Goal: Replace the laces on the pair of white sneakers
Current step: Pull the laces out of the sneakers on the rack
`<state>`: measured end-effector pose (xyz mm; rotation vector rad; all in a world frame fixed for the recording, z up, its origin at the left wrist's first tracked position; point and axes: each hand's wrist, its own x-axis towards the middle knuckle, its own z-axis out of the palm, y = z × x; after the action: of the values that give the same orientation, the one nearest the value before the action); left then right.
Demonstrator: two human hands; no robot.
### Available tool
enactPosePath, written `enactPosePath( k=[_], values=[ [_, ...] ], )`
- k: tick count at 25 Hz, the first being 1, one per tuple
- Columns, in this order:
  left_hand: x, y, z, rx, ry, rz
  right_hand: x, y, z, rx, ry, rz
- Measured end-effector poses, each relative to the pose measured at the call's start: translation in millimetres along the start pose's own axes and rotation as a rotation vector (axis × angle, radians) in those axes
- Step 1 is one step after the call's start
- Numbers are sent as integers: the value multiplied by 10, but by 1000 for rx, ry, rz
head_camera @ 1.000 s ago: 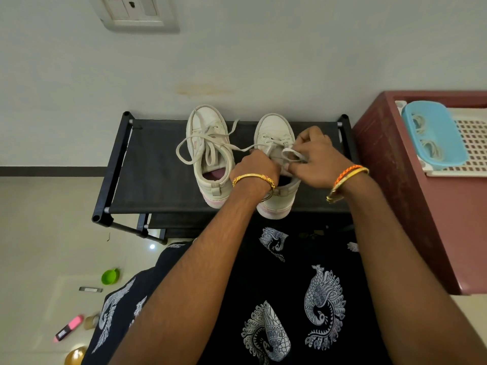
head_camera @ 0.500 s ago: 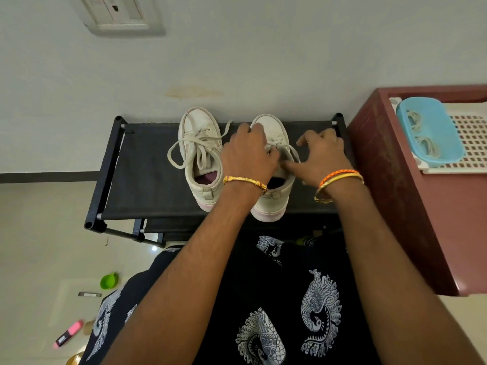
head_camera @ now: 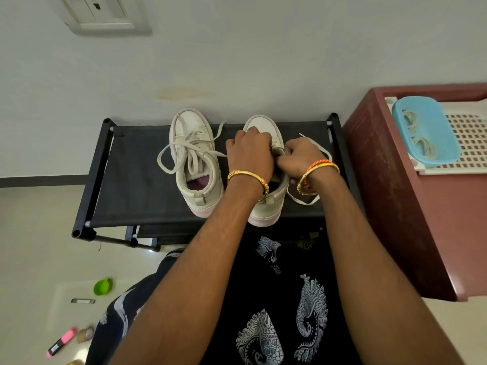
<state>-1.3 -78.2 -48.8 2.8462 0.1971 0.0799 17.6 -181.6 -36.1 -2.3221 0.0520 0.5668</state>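
Two white sneakers stand side by side on a black shoe rack (head_camera: 137, 180), toes toward the wall. The left sneaker (head_camera: 193, 164) has its lace tied in a loose bow. My left hand (head_camera: 250, 156) lies curled over the middle of the right sneaker (head_camera: 263, 127) and covers its eyelets. My right hand (head_camera: 299, 158) is beside it, fingers curled, pinching the right sneaker's lace (head_camera: 322, 151) at the tongue. That lace hangs loose off the shoe's right side onto the rack.
A dark red cabinet (head_camera: 411, 206) stands right of the rack, carrying a white perforated tray (head_camera: 471, 143) and a blue basket (head_camera: 427, 133) with coiled laces. On the floor at lower left lie a green lid (head_camera: 103, 286), a pink marker (head_camera: 62, 341) and small items.
The right sneaker's lace has come loose and now trails out to the right of the shoe. Both hands have shifted a little and stay on the shoe's lacing.
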Motion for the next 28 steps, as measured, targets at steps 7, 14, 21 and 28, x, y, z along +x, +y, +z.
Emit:
enactPosePath(
  k=[7, 14, 21, 28],
  values=[
    [-12, -34, 48, -137, 91, 25, 5, 12, 28, 76, 25, 45],
    [-15, -182, 36, -654, 208, -234, -32, -19, 103, 109, 83, 74],
    [135, -247, -24, -1114, 17, -629, -27, 23, 62, 110, 52, 125],
    [101, -225, -33, -659, -116, -237, -4, -25, 28, 69, -4, 132]
  ],
)
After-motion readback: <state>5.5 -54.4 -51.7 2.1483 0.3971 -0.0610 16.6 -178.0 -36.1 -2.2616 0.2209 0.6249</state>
